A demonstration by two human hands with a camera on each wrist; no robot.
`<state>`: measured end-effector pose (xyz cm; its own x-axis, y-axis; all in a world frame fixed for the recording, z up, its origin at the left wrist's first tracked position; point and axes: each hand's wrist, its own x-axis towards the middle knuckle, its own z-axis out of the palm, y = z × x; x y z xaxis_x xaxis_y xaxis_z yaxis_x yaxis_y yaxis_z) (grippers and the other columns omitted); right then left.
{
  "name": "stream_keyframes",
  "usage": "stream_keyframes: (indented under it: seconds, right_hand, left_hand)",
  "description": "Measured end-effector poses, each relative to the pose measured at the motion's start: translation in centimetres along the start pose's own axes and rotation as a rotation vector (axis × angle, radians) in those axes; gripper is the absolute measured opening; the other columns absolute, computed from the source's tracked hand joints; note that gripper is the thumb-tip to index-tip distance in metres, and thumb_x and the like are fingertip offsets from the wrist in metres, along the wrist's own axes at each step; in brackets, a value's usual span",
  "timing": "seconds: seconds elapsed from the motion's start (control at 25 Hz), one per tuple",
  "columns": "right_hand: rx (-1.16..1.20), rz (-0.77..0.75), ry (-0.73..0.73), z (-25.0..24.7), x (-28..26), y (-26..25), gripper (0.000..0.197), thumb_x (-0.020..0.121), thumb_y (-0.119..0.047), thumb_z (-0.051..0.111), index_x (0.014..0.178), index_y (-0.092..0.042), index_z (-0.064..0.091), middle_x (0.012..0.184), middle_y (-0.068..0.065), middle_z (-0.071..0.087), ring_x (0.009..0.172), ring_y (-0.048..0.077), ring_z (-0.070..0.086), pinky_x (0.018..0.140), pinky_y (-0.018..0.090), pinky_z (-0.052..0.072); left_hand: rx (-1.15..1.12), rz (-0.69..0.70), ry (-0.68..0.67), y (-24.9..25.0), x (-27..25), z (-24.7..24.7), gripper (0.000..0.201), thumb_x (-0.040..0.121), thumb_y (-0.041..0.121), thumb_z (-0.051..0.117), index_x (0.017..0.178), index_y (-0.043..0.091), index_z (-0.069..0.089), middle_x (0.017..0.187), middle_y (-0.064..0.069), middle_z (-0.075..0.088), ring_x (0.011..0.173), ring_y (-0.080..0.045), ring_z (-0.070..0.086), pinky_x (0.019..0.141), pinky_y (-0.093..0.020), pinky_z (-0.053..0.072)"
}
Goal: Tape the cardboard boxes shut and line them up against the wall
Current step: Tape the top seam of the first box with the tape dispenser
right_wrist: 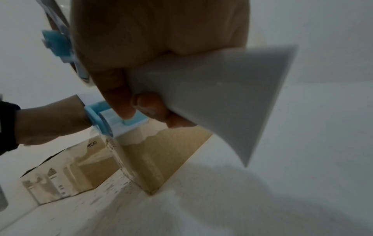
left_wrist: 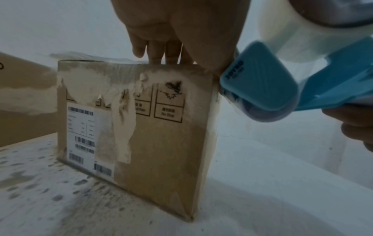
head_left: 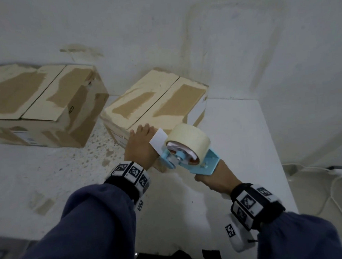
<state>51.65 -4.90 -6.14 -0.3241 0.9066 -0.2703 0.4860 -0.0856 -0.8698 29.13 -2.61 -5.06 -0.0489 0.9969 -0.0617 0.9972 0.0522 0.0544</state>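
Two worn cardboard boxes stand on a white table by the wall: a larger box [head_left: 39, 103] at the left and a smaller box [head_left: 155, 102] in the middle, both with flaps down. My left hand [head_left: 140, 131] lies with straight fingers on the smaller box's near top edge, and the left wrist view shows that hand [left_wrist: 171, 60] over the labelled side of the box [left_wrist: 141, 127]. My right hand [head_left: 208, 177] grips the handle of a blue tape dispenser [head_left: 188, 154] loaded with a beige roll. The dispenser's front [left_wrist: 262, 89] touches the box's near corner beside my left thumb.
The white wall [head_left: 178, 26] runs behind both boxes and turns a corner at the right. The table's right edge [head_left: 279, 161] drops off to a floor with white cables and a power strip [head_left: 341, 173]. Speckled bare tabletop [head_left: 76, 163] lies before the boxes.
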Motion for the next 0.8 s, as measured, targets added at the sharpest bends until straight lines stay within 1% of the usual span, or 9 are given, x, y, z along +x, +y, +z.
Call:
stream_keyframes:
  seconds: [0.08, 0.2, 0.24, 0.32, 0.4, 0.44, 0.52, 0.68, 0.8]
  right_hand:
    - [0.027, 0.002, 0.014, 0.3, 0.0, 0.4, 0.027, 0.072, 0.003, 0.065, 0.069, -0.019, 0.049, 0.047, -0.013, 0.056, 0.038, -0.004, 0.048, 0.038, 0.01, 0.034]
    - [0.013, -0.05, 0.011, 0.5, 0.2, 0.5, 0.029, 0.073, 0.003, 0.065, 0.071, -0.021, 0.049, 0.06, -0.008, 0.056, 0.042, -0.005, 0.051, 0.04, 0.01, 0.036]
    - [0.017, -0.059, 0.019, 0.7, 0.2, 0.5, 0.03, 0.073, 0.003, 0.065, 0.071, -0.021, 0.048, 0.059, -0.009, 0.056, 0.042, -0.005, 0.051, 0.041, 0.01, 0.036]
    - [0.053, -0.011, 0.034, 1.0, 0.3, 0.6, 0.027, 0.072, 0.004, 0.065, 0.068, -0.018, 0.049, 0.052, -0.011, 0.054, 0.038, -0.002, 0.048, 0.039, 0.013, 0.035]
    - [0.111, 0.083, 0.011, 1.1, 0.3, 1.0, 0.021, 0.07, 0.004, 0.064, 0.067, -0.013, 0.052, 0.05, -0.002, 0.053, 0.035, 0.006, 0.043, 0.037, 0.021, 0.034]
    - [0.122, 0.115, -0.004, 1.2, 0.1, 1.2, 0.019, 0.069, 0.003, 0.063, 0.066, -0.012, 0.053, 0.05, 0.002, 0.051, 0.035, 0.01, 0.041, 0.039, 0.023, 0.033]
    - [0.134, 0.138, -0.009, 0.8, 0.2, 1.6, 0.018, 0.068, 0.002, 0.064, 0.065, -0.012, 0.053, 0.048, 0.005, 0.049, 0.035, 0.014, 0.04, 0.041, 0.025, 0.033]
    - [0.236, 0.102, 0.06, -0.7, 0.6, 0.7, 0.019, 0.064, 0.001, 0.066, 0.064, -0.013, 0.053, 0.049, 0.004, 0.051, 0.041, 0.017, 0.041, 0.043, 0.027, 0.034]
    - [0.319, 0.033, 0.138, -1.5, 1.3, -1.2, 0.026, 0.068, 0.007, 0.065, 0.058, -0.011, 0.049, 0.039, -0.003, 0.048, 0.036, 0.014, 0.039, 0.042, 0.027, 0.033]
  left_hand:
    - [0.016, -0.018, -0.043, 0.0, 0.2, 0.3, 0.058, 0.095, 0.033, 0.038, 0.144, 0.007, 0.022, 0.152, -0.013, 0.022, 0.141, -0.03, 0.021, 0.115, -0.043, 0.021]
    - [0.028, -0.018, -0.057, -0.1, 0.2, 0.4, 0.059, 0.096, 0.029, 0.037, 0.145, 0.004, 0.016, 0.154, -0.015, 0.017, 0.143, -0.031, 0.016, 0.116, -0.042, 0.02]
    - [0.036, -0.014, -0.051, 0.0, 0.1, 0.3, 0.059, 0.096, 0.028, 0.036, 0.146, 0.003, 0.015, 0.154, -0.015, 0.016, 0.143, -0.031, 0.015, 0.116, -0.042, 0.02]
    - [0.032, -0.014, -0.042, 0.1, 0.0, 0.2, 0.059, 0.098, 0.027, 0.035, 0.147, 0.003, 0.012, 0.156, -0.016, 0.013, 0.145, -0.031, 0.012, 0.117, -0.041, 0.016]
    - [0.015, -0.03, -0.059, 0.2, -0.3, -0.2, 0.064, 0.097, 0.032, 0.037, 0.148, 0.002, 0.01, 0.157, -0.016, 0.011, 0.145, -0.031, 0.01, 0.117, -0.041, 0.014]
    - [0.011, -0.03, -0.053, 0.1, -0.4, -0.2, 0.068, 0.096, 0.037, 0.038, 0.147, 0.002, 0.011, 0.157, -0.016, 0.012, 0.145, -0.031, 0.012, 0.117, -0.041, 0.014]
    - [-0.022, -0.032, -0.022, -0.2, -0.5, -0.4, 0.073, 0.093, 0.046, 0.039, 0.147, 0.001, 0.016, 0.156, -0.015, 0.016, 0.144, -0.03, 0.015, 0.116, -0.041, 0.016]
    - [-0.049, -0.026, -0.004, -0.5, -0.7, -0.5, 0.081, 0.09, 0.054, 0.043, 0.147, 0.001, 0.018, 0.156, -0.015, 0.018, 0.144, -0.029, 0.016, 0.117, -0.04, 0.017]
    - [-0.032, -0.011, -0.05, -1.7, -1.2, -1.4, 0.084, 0.087, 0.049, 0.051, 0.148, 0.005, 0.014, 0.157, -0.011, 0.015, 0.145, -0.026, 0.014, 0.117, -0.039, 0.017]
